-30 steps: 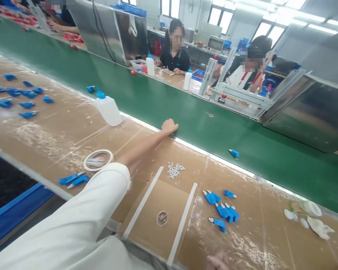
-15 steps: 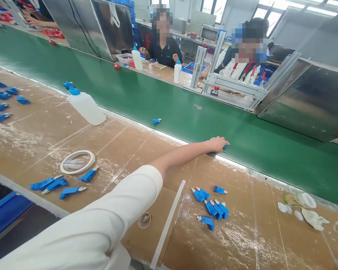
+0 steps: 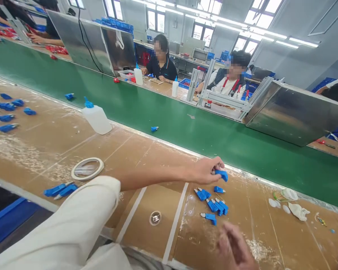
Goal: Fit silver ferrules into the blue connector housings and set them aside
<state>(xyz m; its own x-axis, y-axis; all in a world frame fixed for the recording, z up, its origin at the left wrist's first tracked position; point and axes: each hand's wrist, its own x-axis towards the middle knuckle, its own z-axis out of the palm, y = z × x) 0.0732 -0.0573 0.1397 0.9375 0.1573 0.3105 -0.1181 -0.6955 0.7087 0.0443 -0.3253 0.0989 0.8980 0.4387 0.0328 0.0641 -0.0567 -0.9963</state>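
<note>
My left hand point(image 3: 207, 170) reaches across from the left, thumb and fingers closed on a blue plastic part point(image 3: 222, 174) just above the table near the belt's edge. Below it on the table lies a cluster of similar blue parts point(image 3: 212, 205), several with pale tips. At the bottom, my right hand point(image 3: 235, 247) is slightly blurred, its thumb and fingers apart and nothing visible between them. It is nearest to the single blue part point(image 3: 210, 218) at the cluster's lower end.
A green conveyor belt point(image 3: 124, 101) crosses behind the table, carrying blue parts point(image 3: 154, 129). A white bottle point(image 3: 97, 119), a tape roll point(image 3: 87, 168) and a small round clear dish point(image 3: 155, 218) are on the table. At right lies a crumpled tissue point(image 3: 298, 211). Other people sit across the belt.
My left hand has drawn back from the belt to over the table with the blue part. My right hand has come into view at the bottom. The view has tilted up.
</note>
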